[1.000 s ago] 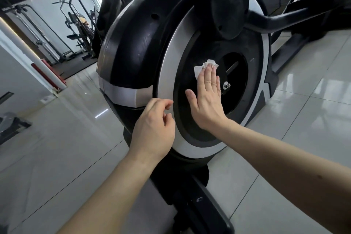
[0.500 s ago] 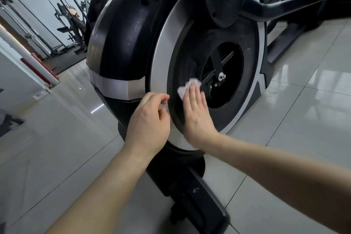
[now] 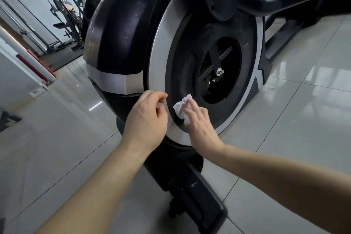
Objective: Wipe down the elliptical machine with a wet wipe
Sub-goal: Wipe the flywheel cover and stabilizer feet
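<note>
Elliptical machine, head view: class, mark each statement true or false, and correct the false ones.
1. The right hand presses the wipe against the black disc. True.
2. The left hand holds a spray bottle. False: it holds nothing, and its fingers are loosely curled.
3. The wipe is blue. False: it is white.
4. The floor is glossy tile. True.
</note>
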Motion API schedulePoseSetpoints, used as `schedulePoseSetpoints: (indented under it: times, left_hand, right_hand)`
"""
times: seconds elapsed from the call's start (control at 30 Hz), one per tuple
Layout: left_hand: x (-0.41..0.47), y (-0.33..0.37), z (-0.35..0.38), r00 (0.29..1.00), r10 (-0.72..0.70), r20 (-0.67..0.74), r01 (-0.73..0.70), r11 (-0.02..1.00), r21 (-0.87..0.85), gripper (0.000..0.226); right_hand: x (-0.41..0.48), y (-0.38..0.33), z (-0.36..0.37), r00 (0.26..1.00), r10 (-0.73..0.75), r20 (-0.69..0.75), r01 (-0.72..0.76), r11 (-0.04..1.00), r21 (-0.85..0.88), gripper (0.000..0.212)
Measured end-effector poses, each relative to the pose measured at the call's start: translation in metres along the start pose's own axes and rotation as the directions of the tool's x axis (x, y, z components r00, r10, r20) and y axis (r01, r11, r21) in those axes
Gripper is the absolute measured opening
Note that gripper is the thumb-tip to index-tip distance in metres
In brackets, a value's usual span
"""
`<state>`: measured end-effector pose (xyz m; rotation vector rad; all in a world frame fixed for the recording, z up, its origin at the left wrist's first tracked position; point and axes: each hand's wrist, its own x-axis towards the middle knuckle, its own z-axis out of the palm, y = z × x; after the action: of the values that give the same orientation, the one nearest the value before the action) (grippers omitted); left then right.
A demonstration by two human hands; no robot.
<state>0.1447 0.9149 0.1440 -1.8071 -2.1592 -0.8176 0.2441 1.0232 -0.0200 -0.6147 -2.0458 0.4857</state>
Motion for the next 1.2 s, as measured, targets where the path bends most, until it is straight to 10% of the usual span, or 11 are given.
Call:
schedulePoseSetpoints:
  times: [0.17,0.4,0.8,1.0,1.2]
  left_hand:
    - [-0.001,-0.002,-0.007,1.000,-0.018,-0.008,0.018,1.000,-0.017,0.031]
    - [-0.005,-0.007,-0.019,0.999,-0.025,-0.039,0.025,1.000,-0.018,0.031]
    - [-0.009,-0.013,-0.015,0.999,-0.048,-0.010,0.048,0.998,-0.038,0.031]
    - [-0.005,-0.009,-0.027,0.991,-0.124,-0.057,0.121,0.991,-0.058,0.026]
    - [-0.010,-0.011,-0.026,0.990,-0.136,-0.041,0.133,0.989,-0.060,0.023]
  right_hand:
    - [0.048,-0.009,-0.033,0.985,0.038,-0.166,-0.011,0.987,0.163,0.016]
    - [0.124,-0.045,-0.070,0.914,0.253,-0.317,-0.112,0.909,0.401,0.009]
    - [0.025,-0.023,-0.006,0.860,0.506,0.064,-0.502,0.816,0.287,0.015]
    - [0.086,-0.086,-0.043,0.934,0.320,-0.162,-0.196,0.834,0.516,0.009]
    - [0.051,-0.077,-0.016,0.944,0.310,-0.110,-0.219,0.842,0.493,0.009]
